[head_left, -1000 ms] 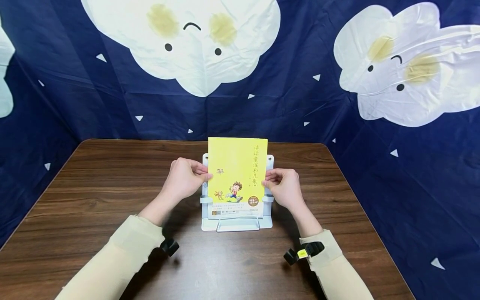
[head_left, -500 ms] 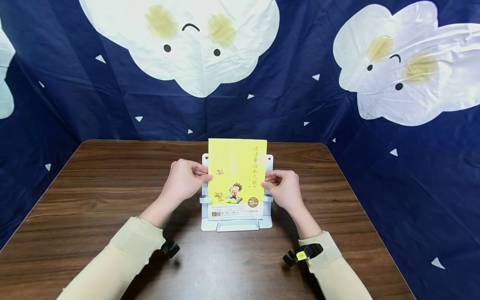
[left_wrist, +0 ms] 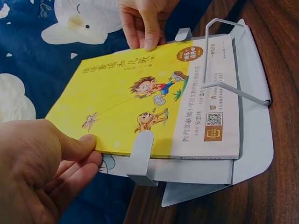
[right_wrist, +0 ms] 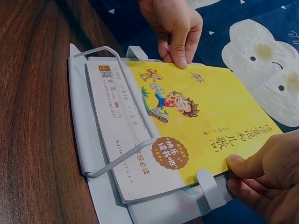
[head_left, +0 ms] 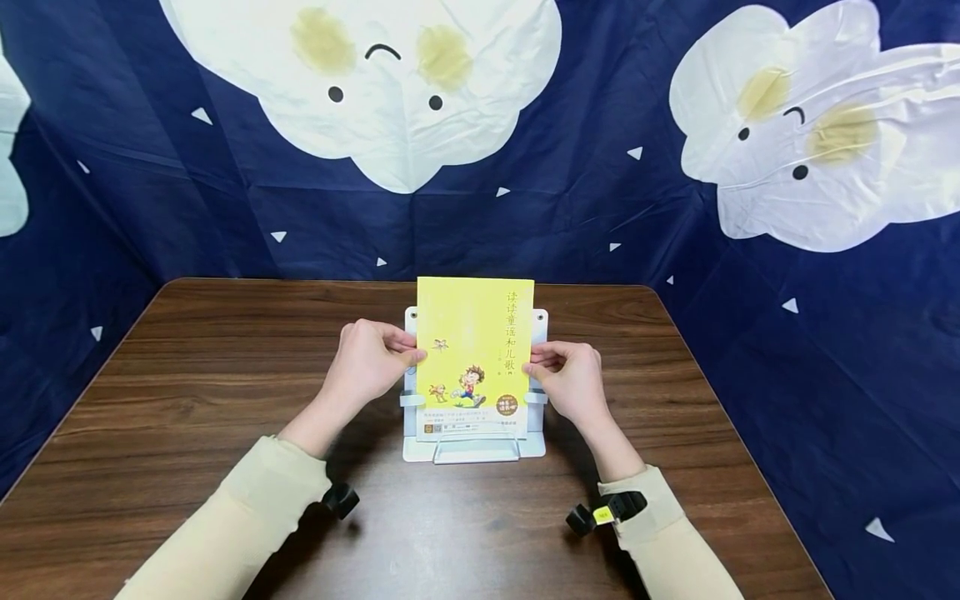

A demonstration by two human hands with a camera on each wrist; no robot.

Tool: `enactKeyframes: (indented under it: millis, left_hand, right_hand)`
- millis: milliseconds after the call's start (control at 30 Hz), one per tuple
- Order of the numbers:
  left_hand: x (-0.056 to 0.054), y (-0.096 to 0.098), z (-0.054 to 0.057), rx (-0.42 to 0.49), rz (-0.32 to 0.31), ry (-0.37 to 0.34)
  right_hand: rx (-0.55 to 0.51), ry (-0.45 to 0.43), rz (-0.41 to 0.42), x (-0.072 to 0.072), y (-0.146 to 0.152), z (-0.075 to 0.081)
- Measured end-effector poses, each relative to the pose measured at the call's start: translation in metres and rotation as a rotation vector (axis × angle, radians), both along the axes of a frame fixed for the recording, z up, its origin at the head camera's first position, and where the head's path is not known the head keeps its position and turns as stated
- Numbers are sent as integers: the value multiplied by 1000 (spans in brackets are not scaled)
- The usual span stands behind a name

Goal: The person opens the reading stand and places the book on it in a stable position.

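A yellow book with a cartoon running child on its cover leans upright on a white book stand. My left hand pinches the book's left edge between thumb and fingers. On the opposite edge my right hand pinches it the same way. In the left wrist view, a side clip of the stand overlaps the cover's edge, and a wire bar crosses the white lower strip. The right wrist view shows the other clip over the book's edge, close to my right fingers.
The stand rests on a dark brown wooden table. Behind the table hangs a navy cloth with white clouds and small triangles. Each wrist carries a black camera, such as the right one.
The book has slid down slightly on the stand, and both hands have gone down a little with it. Over the last half second almost nothing differs.
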State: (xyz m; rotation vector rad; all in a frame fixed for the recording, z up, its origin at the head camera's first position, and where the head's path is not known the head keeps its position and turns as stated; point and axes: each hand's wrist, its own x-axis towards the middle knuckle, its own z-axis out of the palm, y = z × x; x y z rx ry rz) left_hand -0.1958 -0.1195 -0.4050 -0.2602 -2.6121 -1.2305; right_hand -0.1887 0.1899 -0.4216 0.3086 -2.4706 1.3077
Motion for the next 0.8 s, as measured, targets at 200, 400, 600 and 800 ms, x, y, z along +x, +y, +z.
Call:
enactKeyframes:
  millis: [200,400,600,800]
  left_hand:
    - [1,-1,-3,16,-10,-16]
    - [2,-4,-4,27,-4,-13]
    - [6,-8,-3,20,-5,33]
    - [11,-8,-2,16,-18,77]
  right_hand:
    - [-28,-1,8,1,2,-1]
    - [-80,-11,19,0,7,-1]
    - [-100,5,0,2,12,-3]
    - [-99,31,10,5,8,-6]
